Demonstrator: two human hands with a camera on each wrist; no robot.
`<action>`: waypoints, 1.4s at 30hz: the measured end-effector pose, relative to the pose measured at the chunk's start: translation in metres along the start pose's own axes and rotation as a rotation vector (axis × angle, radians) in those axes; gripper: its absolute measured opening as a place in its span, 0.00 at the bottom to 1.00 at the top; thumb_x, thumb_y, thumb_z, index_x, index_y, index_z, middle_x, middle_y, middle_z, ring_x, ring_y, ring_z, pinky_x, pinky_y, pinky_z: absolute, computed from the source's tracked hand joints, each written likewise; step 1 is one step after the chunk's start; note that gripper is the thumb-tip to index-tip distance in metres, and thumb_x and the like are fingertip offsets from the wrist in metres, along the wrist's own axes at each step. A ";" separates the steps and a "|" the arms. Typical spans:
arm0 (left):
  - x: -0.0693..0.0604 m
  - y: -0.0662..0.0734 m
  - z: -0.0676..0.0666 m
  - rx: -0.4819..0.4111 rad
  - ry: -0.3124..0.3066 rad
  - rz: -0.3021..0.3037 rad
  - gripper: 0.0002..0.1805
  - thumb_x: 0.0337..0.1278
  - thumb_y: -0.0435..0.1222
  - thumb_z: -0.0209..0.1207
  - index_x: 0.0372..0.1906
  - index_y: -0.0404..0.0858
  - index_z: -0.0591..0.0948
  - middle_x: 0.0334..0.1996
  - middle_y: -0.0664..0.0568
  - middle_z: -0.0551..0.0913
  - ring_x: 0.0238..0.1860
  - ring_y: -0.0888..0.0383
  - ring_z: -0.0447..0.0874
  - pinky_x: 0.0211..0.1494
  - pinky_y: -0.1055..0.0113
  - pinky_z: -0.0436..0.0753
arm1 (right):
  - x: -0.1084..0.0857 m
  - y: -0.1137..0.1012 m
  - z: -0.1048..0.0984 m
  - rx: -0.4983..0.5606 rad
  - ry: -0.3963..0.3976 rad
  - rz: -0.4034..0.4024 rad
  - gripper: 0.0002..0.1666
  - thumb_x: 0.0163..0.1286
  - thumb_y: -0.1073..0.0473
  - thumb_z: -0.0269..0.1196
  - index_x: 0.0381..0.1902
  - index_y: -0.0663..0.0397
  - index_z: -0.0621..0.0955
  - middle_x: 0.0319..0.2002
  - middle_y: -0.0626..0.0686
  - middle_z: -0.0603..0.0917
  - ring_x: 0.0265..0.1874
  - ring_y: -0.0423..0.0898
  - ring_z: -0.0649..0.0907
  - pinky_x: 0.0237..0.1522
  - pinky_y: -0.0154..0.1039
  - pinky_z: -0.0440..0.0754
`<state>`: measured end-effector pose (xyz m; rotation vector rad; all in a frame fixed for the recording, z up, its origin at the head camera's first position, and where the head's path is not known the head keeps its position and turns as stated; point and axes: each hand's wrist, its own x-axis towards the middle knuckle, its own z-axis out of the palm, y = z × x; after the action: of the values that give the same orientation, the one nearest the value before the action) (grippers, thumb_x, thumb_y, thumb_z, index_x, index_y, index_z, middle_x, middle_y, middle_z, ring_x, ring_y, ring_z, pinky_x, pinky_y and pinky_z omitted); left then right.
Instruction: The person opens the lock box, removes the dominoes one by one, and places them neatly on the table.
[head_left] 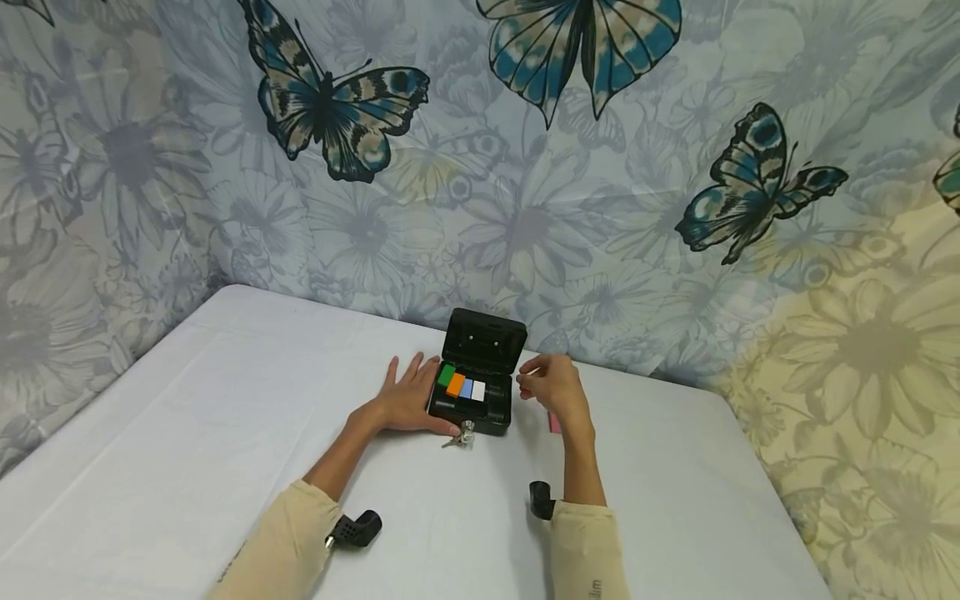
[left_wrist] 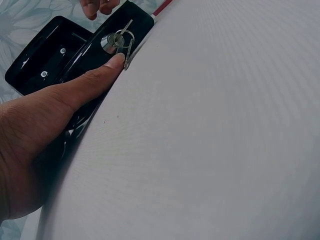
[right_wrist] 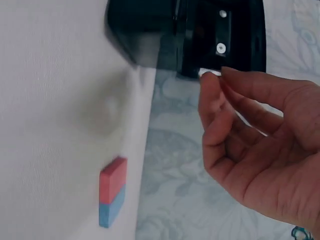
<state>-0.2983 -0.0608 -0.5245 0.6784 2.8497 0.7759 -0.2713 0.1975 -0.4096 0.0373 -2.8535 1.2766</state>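
A black box stands with its lid raised. Inside are a green block, an orange block, a blue block and a white block. My left hand rests at the box's left side, fingers spread, its thumb along the front beside the lock and keys. Just right of the box, my right hand is raised; in the right wrist view its thumb and forefinger pinch a small white piece, mostly hidden by the fingertips.
A red and blue block lies on the white table, to the right of the box and partly behind my right wrist in the head view. Butterfly-patterned cloth hangs behind the table's far edge.
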 end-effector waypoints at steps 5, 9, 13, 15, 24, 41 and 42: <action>-0.001 0.000 -0.001 0.001 -0.005 -0.005 0.73 0.44 0.70 0.68 0.85 0.36 0.46 0.87 0.42 0.46 0.88 0.40 0.33 0.83 0.32 0.28 | 0.000 -0.009 0.013 0.008 0.025 -0.031 0.06 0.69 0.67 0.67 0.40 0.67 0.87 0.29 0.62 0.91 0.30 0.56 0.93 0.34 0.37 0.81; -0.001 0.001 -0.003 0.002 -0.015 -0.013 0.74 0.44 0.71 0.67 0.86 0.37 0.45 0.87 0.43 0.46 0.88 0.40 0.33 0.83 0.32 0.29 | 0.001 -0.018 0.026 0.012 0.016 -0.064 0.05 0.68 0.69 0.68 0.40 0.68 0.87 0.32 0.63 0.91 0.28 0.54 0.92 0.38 0.42 0.90; -0.002 0.002 -0.005 -0.017 -0.013 -0.007 0.73 0.44 0.71 0.68 0.86 0.36 0.45 0.87 0.42 0.45 0.88 0.39 0.33 0.83 0.32 0.28 | 0.001 -0.026 0.037 0.034 -0.004 -0.083 0.04 0.68 0.71 0.68 0.40 0.68 0.87 0.34 0.64 0.91 0.29 0.55 0.92 0.39 0.44 0.92; -0.003 0.004 -0.007 -0.022 -0.009 -0.005 0.73 0.44 0.70 0.68 0.86 0.36 0.45 0.87 0.43 0.45 0.88 0.40 0.32 0.83 0.32 0.28 | 0.000 -0.029 0.041 0.027 -0.003 -0.095 0.04 0.68 0.71 0.68 0.39 0.68 0.87 0.33 0.64 0.91 0.30 0.56 0.92 0.38 0.43 0.91; -0.006 0.009 -0.008 -0.045 -0.006 -0.012 0.71 0.46 0.68 0.69 0.86 0.37 0.46 0.87 0.43 0.46 0.88 0.40 0.32 0.83 0.32 0.27 | -0.004 -0.036 0.055 -0.028 0.005 -0.111 0.02 0.68 0.70 0.68 0.38 0.66 0.87 0.31 0.61 0.90 0.30 0.54 0.91 0.37 0.42 0.89; -0.007 0.011 -0.011 -0.051 -0.018 -0.006 0.71 0.47 0.67 0.69 0.86 0.37 0.46 0.87 0.42 0.45 0.88 0.39 0.31 0.83 0.32 0.27 | -0.008 -0.037 0.080 -0.134 0.042 -0.171 0.04 0.69 0.69 0.69 0.39 0.66 0.86 0.33 0.60 0.89 0.30 0.48 0.87 0.39 0.43 0.90; -0.008 0.012 -0.011 -0.058 -0.023 -0.007 0.70 0.47 0.67 0.69 0.85 0.36 0.46 0.87 0.42 0.45 0.88 0.39 0.31 0.83 0.32 0.26 | -0.008 -0.037 0.081 -0.138 0.042 -0.162 0.04 0.69 0.68 0.69 0.40 0.66 0.87 0.33 0.60 0.89 0.31 0.49 0.87 0.40 0.44 0.90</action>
<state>-0.2887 -0.0604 -0.5087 0.6644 2.7954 0.8411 -0.2623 0.1128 -0.4364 0.2311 -2.8275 1.0375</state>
